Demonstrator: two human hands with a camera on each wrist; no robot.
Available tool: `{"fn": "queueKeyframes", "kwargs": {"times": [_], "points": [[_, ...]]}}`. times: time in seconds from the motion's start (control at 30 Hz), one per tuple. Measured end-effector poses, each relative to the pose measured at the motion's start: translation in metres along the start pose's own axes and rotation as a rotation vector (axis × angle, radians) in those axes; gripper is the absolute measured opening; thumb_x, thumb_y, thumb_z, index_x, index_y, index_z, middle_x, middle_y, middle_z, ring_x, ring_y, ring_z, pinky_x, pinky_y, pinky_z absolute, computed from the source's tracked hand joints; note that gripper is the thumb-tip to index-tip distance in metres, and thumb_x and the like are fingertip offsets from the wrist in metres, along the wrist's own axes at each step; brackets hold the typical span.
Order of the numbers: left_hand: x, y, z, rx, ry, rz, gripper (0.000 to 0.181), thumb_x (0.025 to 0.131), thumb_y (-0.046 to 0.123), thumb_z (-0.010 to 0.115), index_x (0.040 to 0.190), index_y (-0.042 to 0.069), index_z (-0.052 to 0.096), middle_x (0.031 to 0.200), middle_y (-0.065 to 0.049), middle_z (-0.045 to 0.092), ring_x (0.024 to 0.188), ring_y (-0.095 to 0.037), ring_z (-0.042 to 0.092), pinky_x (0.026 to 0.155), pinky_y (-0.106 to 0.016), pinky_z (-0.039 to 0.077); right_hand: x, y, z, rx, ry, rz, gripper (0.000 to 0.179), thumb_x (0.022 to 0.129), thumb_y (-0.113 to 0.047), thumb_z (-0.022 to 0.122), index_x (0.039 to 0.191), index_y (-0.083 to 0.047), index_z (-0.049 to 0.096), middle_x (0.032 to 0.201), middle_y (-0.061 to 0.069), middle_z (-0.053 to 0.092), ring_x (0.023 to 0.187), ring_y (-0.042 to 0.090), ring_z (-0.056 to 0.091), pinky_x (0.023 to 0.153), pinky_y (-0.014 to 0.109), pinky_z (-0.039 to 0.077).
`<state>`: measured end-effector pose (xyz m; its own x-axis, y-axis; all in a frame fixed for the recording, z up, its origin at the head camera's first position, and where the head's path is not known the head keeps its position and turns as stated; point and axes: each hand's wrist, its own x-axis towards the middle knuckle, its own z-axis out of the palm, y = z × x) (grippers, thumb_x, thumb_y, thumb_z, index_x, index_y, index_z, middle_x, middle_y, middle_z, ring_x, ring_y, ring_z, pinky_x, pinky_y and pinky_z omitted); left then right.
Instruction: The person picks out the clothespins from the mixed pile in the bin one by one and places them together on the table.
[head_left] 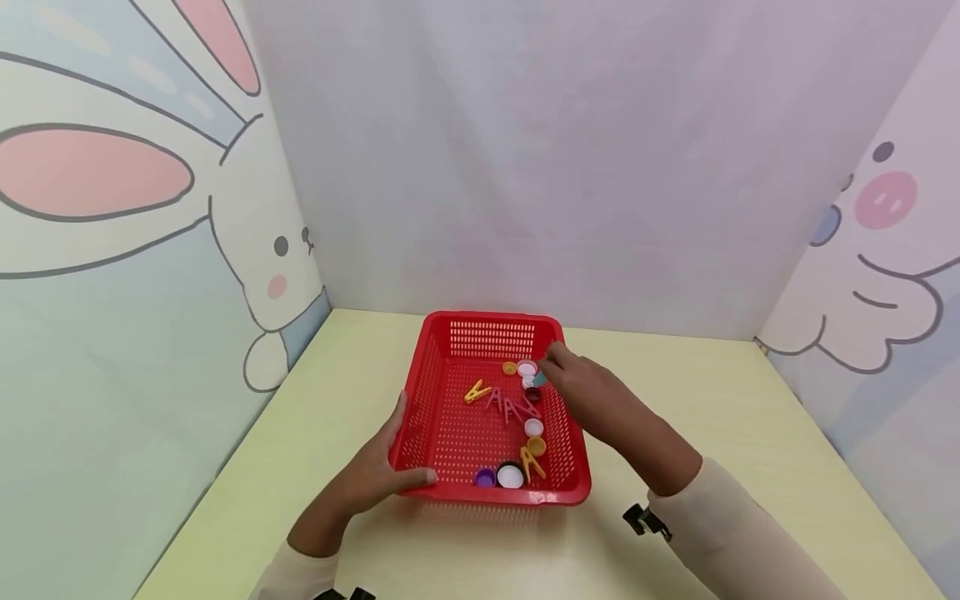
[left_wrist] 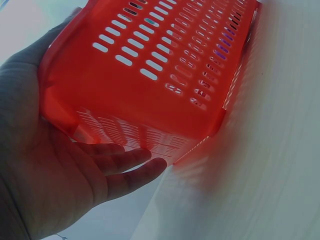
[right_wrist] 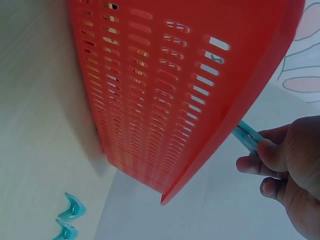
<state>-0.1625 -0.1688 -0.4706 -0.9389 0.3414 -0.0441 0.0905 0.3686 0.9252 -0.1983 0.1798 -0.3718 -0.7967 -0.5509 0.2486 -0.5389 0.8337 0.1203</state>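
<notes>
A red plastic basket (head_left: 487,495) with slotted walls stands on the table. My left hand (head_left: 375,471) grips its near left corner, thumb over the rim and fingers along the outside, as the left wrist view shows. Above the right wall, my right hand (head_left: 592,392) pinches a teal clothespin (right_wrist: 246,136) between thumb and fingers, its tip overlapping the rim. Inside the basket lie a yellow clothespin (head_left: 476,391), several dark pink clothespins (head_left: 511,408), an orange clothespin (head_left: 531,463) and several bottle caps, among them a purple cap (head_left: 485,477) and a black-and-white cap (head_left: 511,476).
Two more teal clothespins (right_wrist: 73,207) lie on the pale yellow table (head_left: 675,379) outside the basket; my right arm hides them in the head view. A plain curtain (head_left: 517,167) closes off the back, and cartoon-printed panels (head_left: 97,358) stand on both sides.
</notes>
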Motion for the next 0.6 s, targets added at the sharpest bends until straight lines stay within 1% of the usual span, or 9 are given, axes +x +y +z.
{"fn": "queueKeyframes", "kwargs": {"times": [0.1,0.17,0.23,0.3,0.33,0.4,0.5,0.6], "points": [[0.000,0.000,0.000,0.006,0.002,-0.002,0.139,0.080,0.040,0.094,0.177,0.026,-0.005,0.171,-0.017,0.037,0.142,-0.038,0.054,0.097,-0.048,0.067,-0.003,0.001,0.000,0.005,0.001,0.043,0.081,0.068,-0.013,0.106,0.138,-0.006,0.065,0.131,0.011,0.066,0.108,0.025,0.073,0.090,0.042,0.069],[0.000,0.000,0.000,0.006,0.002,-0.004,0.139,0.080,0.039,0.094,0.177,0.026,-0.004,0.171,-0.017,0.037,0.143,-0.039,0.054,0.097,-0.048,0.067,-0.005,0.002,0.000,0.014,-0.002,0.083,0.087,0.065,-0.020,0.108,0.138,-0.007,0.062,0.134,0.011,0.069,0.114,0.027,0.074,0.093,0.044,0.068],[0.000,0.000,0.000,-0.001,0.000,-0.008,0.139,0.080,0.040,0.094,0.177,0.025,-0.004,0.171,-0.018,0.036,0.143,-0.039,0.053,0.097,-0.049,0.067,-0.006,0.004,0.001,0.025,0.001,0.116,0.090,0.063,-0.026,0.109,0.136,-0.008,0.060,0.134,0.011,0.073,0.119,0.028,0.074,0.092,0.044,0.067],[-0.001,0.000,0.000,-0.004,-0.001,-0.016,0.140,0.079,0.041,0.094,0.177,0.024,-0.004,0.171,-0.018,0.036,0.143,-0.039,0.052,0.097,-0.049,0.067,-0.009,0.005,0.002,0.009,0.022,0.114,0.089,0.063,-0.025,0.109,0.135,-0.007,0.060,0.134,0.012,0.073,0.121,0.029,0.073,0.090,0.043,0.066],[-0.001,0.000,0.000,-0.005,-0.001,-0.020,0.141,0.079,0.042,0.094,0.177,0.025,-0.005,0.172,-0.018,0.035,0.143,-0.039,0.052,0.097,-0.049,0.067,-0.011,0.006,0.002,-0.001,0.040,0.109,0.087,0.063,-0.022,0.108,0.134,-0.007,0.061,0.134,0.012,0.072,0.120,0.028,0.073,0.088,0.042,0.066],[-0.001,0.000,-0.001,-0.006,0.002,-0.024,0.141,0.078,0.043,0.095,0.177,0.025,-0.004,0.171,-0.018,0.036,0.143,-0.038,0.052,0.097,-0.049,0.068,-0.015,0.009,0.003,-0.027,0.084,0.092,0.082,0.063,-0.017,0.108,0.131,-0.007,0.063,0.130,0.010,0.071,0.112,0.025,0.073,0.082,0.039,0.067],[0.000,-0.001,-0.001,-0.004,0.005,-0.023,0.141,0.078,0.043,0.095,0.177,0.027,-0.005,0.171,-0.017,0.037,0.142,-0.038,0.053,0.096,-0.049,0.068,-0.022,0.012,0.006,-0.063,0.139,0.069,0.072,0.067,-0.009,0.105,0.128,-0.007,0.067,0.123,0.009,0.068,0.101,0.021,0.069,0.075,0.035,0.066],[0.000,-0.001,0.000,-0.005,0.004,-0.021,0.141,0.078,0.043,0.095,0.177,0.028,-0.005,0.171,-0.016,0.037,0.142,-0.038,0.054,0.097,-0.048,0.068,-0.028,0.013,0.008,-0.068,0.168,0.066,0.066,0.071,-0.010,0.104,0.126,-0.007,0.069,0.118,0.008,0.070,0.096,0.020,0.071,0.074,0.035,0.066]]}}
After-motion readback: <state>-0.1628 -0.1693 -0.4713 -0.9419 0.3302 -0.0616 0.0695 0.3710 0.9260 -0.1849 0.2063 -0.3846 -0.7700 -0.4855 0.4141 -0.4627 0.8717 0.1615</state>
